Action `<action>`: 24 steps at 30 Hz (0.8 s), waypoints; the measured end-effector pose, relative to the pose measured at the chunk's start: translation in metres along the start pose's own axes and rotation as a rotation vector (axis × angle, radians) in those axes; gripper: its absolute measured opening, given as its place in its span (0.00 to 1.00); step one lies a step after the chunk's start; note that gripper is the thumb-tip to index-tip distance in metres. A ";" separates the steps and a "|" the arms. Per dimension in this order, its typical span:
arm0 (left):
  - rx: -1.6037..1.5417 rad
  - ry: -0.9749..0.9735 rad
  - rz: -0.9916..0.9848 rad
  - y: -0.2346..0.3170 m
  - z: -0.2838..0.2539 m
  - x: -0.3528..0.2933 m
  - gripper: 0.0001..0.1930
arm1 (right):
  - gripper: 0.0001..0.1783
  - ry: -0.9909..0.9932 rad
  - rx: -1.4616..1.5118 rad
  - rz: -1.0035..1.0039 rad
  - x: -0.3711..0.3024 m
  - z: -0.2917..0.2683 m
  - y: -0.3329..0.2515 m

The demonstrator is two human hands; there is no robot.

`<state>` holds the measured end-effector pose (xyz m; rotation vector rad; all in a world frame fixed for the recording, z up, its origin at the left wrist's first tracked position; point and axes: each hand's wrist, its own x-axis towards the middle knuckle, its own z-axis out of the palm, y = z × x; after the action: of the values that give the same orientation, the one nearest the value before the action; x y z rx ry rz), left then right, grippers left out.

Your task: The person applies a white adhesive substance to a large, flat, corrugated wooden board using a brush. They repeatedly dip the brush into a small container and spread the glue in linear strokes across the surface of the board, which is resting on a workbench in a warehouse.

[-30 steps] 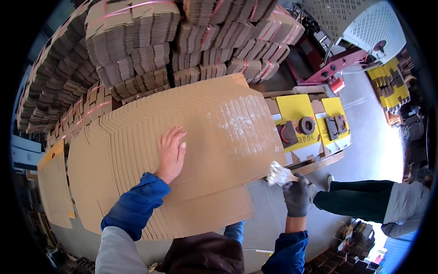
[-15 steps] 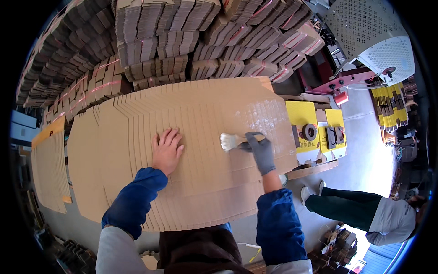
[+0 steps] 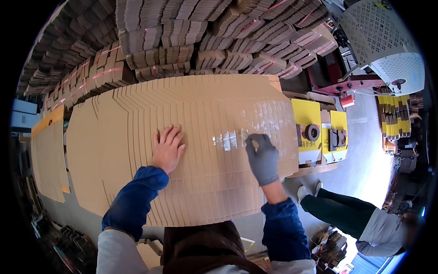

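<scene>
A fanned-out row of flat brown cardboard sheets (image 3: 196,160), their edges overlapping in steps, lies across the table before me. My bare left hand (image 3: 168,148) rests flat on the sheets, fingers stretched out. Over their right part, my right hand (image 3: 263,160), in a grey glove, is closed round a paintbrush. The glove hides nearly all of the brush now; the earlier picture shows its white bristles and wooden handle. Wet, shiny white smears (image 3: 226,140) mark the cardboard left of the glove, and a wider smeared patch (image 3: 270,112) lies beyond it.
Strapped bundles of folded cardboard (image 3: 182,34) are piled behind the table. On the right are yellow boxes (image 3: 306,112) with a dark tape roll (image 3: 312,132), and a machine with a perforated guard (image 3: 378,36). Another person (image 3: 351,214) stands at the lower right. More sheets (image 3: 48,155) lie left.
My right hand has turned and shifted slightly right and nearer me, hiding the brush. New wet streaks show on the cardboard where the bristles were. My left hand stays put.
</scene>
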<state>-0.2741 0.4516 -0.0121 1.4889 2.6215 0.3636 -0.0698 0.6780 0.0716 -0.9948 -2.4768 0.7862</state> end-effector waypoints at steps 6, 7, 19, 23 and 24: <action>0.011 -0.015 0.007 -0.001 0.003 -0.001 0.20 | 0.12 -0.064 -0.220 -0.241 -0.031 0.026 0.002; 0.003 -0.013 0.004 0.001 0.001 0.000 0.20 | 0.12 -0.012 -0.256 -0.207 -0.023 0.022 0.010; 0.000 -0.049 0.003 -0.001 0.004 0.001 0.22 | 0.06 -0.041 -0.115 -0.325 0.044 0.035 -0.003; 0.014 -0.029 0.022 -0.002 0.004 0.003 0.22 | 0.07 -0.121 -0.198 -0.219 0.058 0.038 0.017; 0.014 -0.034 0.018 -0.002 0.003 0.002 0.22 | 0.07 -0.100 -0.212 -0.138 0.067 0.033 0.035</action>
<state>-0.2765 0.4527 -0.0153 1.5102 2.5911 0.3198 -0.1143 0.7351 0.0325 -0.8587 -2.7261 0.5511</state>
